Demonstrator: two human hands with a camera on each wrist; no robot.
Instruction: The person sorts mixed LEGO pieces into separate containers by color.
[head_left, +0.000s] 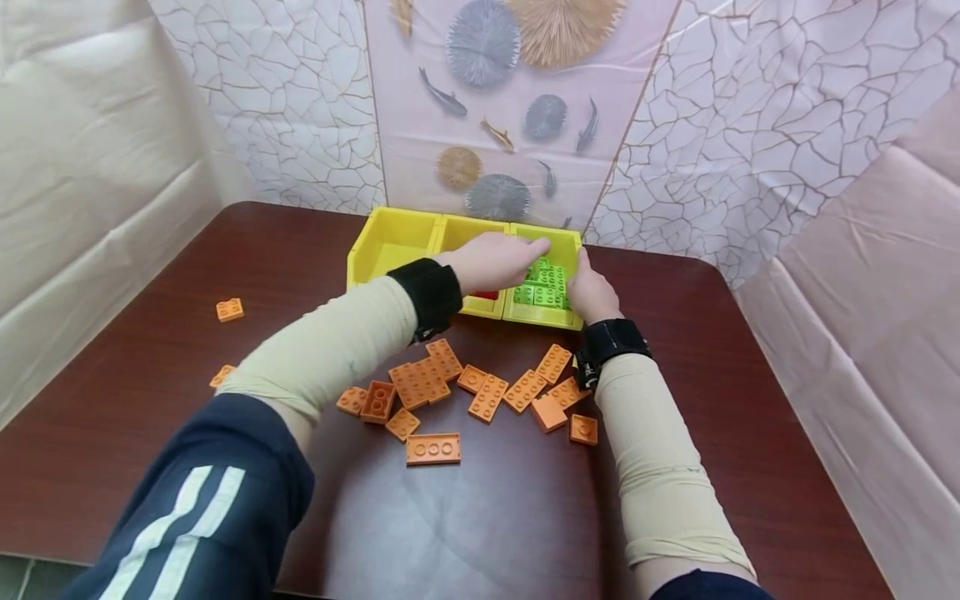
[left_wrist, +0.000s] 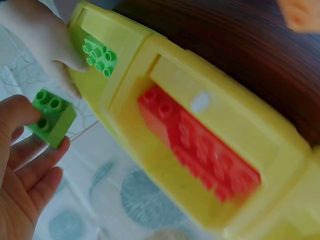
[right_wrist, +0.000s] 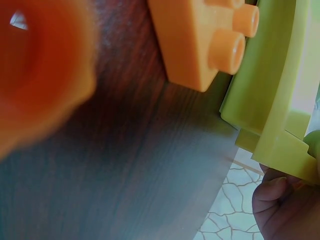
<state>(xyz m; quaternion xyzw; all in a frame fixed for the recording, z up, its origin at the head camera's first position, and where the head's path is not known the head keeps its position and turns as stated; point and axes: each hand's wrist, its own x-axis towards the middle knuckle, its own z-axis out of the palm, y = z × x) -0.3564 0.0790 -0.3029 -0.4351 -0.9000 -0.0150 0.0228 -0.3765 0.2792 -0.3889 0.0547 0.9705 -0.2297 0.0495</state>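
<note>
A yellow three-part bin (head_left: pixel 400 218) stands at the back of the table. My left hand (head_left: pixel 495 260) reaches over its middle and right compartments. In the left wrist view that hand pinches a green building brick (left_wrist: pixel 53 120) between thumb and fingers, above the bin. My right hand (head_left: pixel 595 293) grips the bin's right end wall, its fingers curled at the outer edge in the right wrist view. Several green bricks (head_left: pixel 542 293) lie in the right compartment. Red bricks (left_wrist: pixel 200 150) lie in the middle one, largely hidden by my left hand in the head view.
Many orange bricks (head_left: pixel 487 397) are strewn in front of the bin, some under the right wrist. Another orange brick (head_left: pixel 229 310) lies alone at the left. The left compartment (head_left: pixel 390 254) shows bare yellow walls. Patterned cloth (head_left: pixel 300 108) hangs behind the table.
</note>
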